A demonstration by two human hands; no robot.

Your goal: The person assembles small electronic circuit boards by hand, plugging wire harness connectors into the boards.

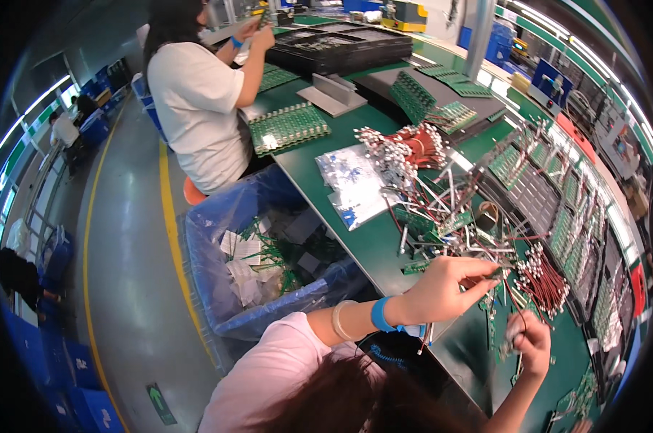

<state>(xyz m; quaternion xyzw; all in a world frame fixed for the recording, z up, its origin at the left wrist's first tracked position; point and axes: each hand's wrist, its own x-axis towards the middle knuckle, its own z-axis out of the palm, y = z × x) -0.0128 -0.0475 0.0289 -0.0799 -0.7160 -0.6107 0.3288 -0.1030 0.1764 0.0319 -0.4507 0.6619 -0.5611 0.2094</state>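
My left hand (pixel 445 290), with a blue band at its wrist, reaches over the workbench (pixel 341 216). Its thumb and fingers pinch at the edge of a heap of small circuit boards, wires and slim metallic pieces (pixel 456 216); what is between the fingertips is too small to name. Nearer the bench's front, my right hand (pixel 532 343) is closed, with a small greyish blurred thing at its fingertips. Beside both hands lies a bundle of red-brown wires with white connectors (pixel 546 285).
A second wire bundle (pixel 413 148) lies by a clear plastic bag (pixel 355 180). Circuit board panels (pixel 290 128) and black trays (pixel 532 191) spread along the bench. A blue lined bin (pixel 214 289) with scraps stands at its left edge. A co-worker (pixel 196 94) works farther along.
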